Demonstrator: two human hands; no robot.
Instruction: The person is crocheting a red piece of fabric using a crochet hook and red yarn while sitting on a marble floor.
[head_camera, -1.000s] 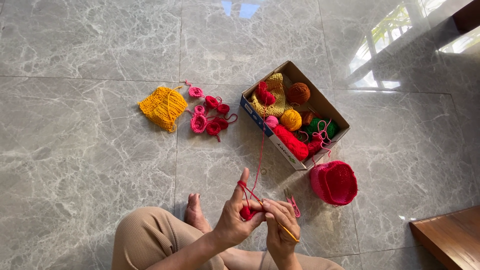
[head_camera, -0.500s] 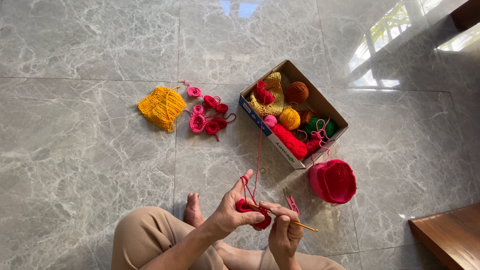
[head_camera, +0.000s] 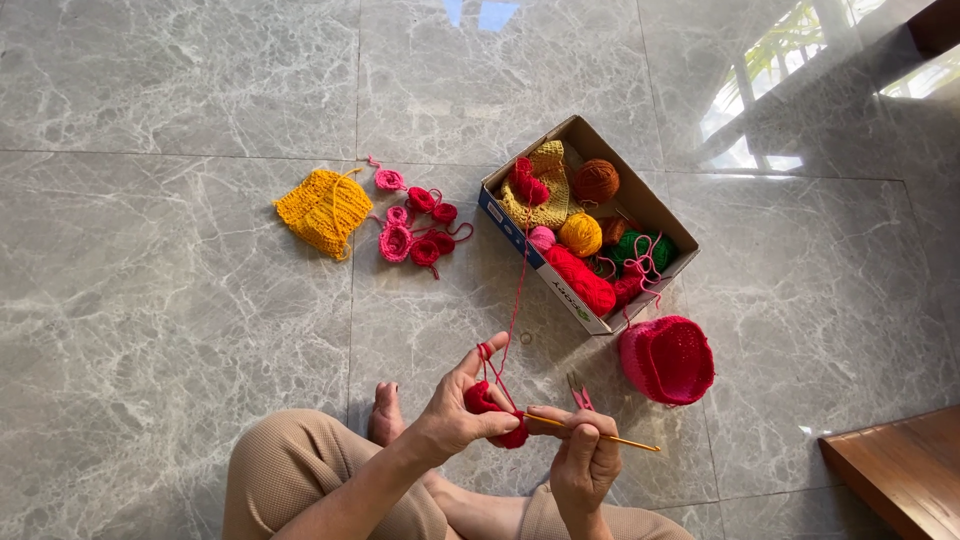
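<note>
My left hand (head_camera: 462, 411) pinches a small red crochet piece (head_camera: 497, 414), with red yarn (head_camera: 517, 290) looped over its raised index finger and running up into the cardboard box (head_camera: 520, 236). In my right hand (head_camera: 584, 458) is a yellow crochet hook (head_camera: 610, 436), whose tip enters the red piece while its other end points right. Both hands are close together above my crossed legs.
The box holds several yarn balls in red, yellow, green, brown and pink. A pink crocheted cup (head_camera: 667, 360) lies right of it. A yellow knitted piece (head_camera: 323, 209) and small pink and red crocheted rounds (head_camera: 416, 225) lie on the marble floor. Small scissors (head_camera: 578, 393) lie near my right hand. A wooden edge (head_camera: 895, 467) is at the right.
My right hand has shifted right and turned the hook from slanting downward to nearly level. The left hand has lowered slightly with the red piece.
</note>
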